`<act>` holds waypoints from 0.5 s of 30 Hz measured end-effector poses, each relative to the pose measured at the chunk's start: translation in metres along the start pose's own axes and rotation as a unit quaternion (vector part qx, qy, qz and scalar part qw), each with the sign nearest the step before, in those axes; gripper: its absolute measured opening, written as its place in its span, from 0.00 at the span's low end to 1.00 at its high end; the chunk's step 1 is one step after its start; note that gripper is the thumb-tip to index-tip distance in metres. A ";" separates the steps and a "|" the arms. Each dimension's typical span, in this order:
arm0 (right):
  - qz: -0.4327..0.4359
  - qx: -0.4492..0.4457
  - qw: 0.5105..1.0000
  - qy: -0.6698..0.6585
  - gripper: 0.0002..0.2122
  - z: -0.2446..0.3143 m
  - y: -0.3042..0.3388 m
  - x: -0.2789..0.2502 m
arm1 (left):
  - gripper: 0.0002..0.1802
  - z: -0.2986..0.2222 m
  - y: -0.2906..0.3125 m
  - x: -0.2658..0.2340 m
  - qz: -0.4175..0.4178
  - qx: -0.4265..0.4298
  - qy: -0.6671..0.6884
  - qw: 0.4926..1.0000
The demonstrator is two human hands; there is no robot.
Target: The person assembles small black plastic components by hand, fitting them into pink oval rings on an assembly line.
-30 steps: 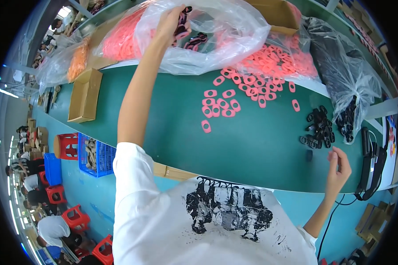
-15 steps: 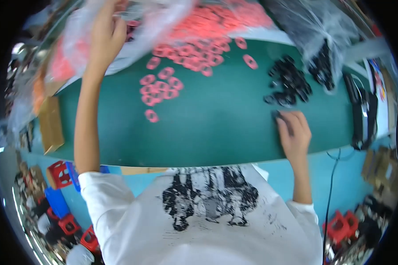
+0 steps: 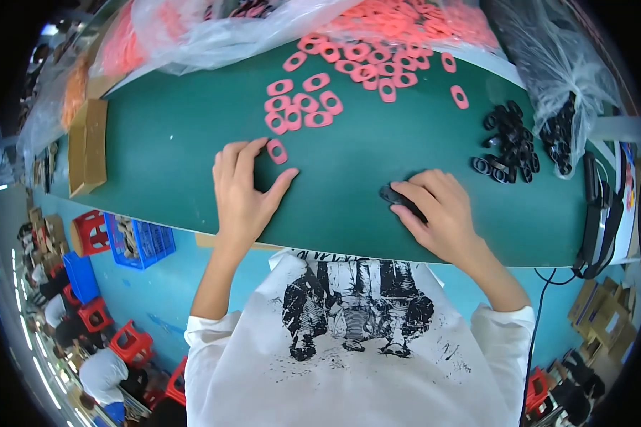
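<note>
My left hand [image 3: 243, 192] is over the green tabletop, thumb and fingers apart. Its index fingertip is at the left edge of a single pink oval ring [image 3: 277, 151], which lies flat; whether they touch I cannot tell. In my right hand [image 3: 440, 213] a small black plastic part [image 3: 389, 193] is pinched between thumb and fingers, low over the table; its far side is hidden by the fingers. Just beyond my left hand lies a small group of pink oval rings [image 3: 305, 103]. Farther right is a pile of black ring-shaped parts [image 3: 509, 142].
More pink rings [image 3: 388, 67] spill from a clear plastic bag [image 3: 228, 43] along the far edge. A tied bag [image 3: 573, 85] with black parts sits at the far right. A cardboard box [image 3: 87, 146] stands left, a black device [image 3: 598, 206] right.
My left hand has come back from the bag at the far left to the lone pink ring, holding nothing. My right hand has moved left with the black part. The view has shifted.
</note>
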State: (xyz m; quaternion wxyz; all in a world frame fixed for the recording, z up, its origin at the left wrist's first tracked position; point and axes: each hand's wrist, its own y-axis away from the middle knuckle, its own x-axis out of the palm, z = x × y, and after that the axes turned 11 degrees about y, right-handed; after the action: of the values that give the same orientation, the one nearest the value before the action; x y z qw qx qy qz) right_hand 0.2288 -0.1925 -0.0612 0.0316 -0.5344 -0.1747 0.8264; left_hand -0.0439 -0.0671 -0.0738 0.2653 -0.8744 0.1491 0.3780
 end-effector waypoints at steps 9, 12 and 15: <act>0.039 -0.071 0.995 -0.057 0.19 -0.003 -0.039 0.019 | 0.22 -0.012 -0.007 0.007 0.092 0.115 0.142 0.979; 0.033 -0.092 0.994 -0.044 0.18 -0.003 -0.045 0.021 | 0.23 -0.009 -0.008 0.008 0.121 0.116 0.182 0.969; 0.036 -0.079 0.995 -0.045 0.16 -0.003 -0.048 0.023 | 0.26 -0.010 -0.013 0.008 0.145 0.118 0.209 0.960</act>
State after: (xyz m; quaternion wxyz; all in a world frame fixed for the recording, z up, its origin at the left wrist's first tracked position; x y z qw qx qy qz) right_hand 0.2157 -0.1413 -0.0668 -0.0485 -0.5037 -0.2209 0.8338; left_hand -0.0266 -0.0633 -0.0695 0.2716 -0.8656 0.3696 0.2009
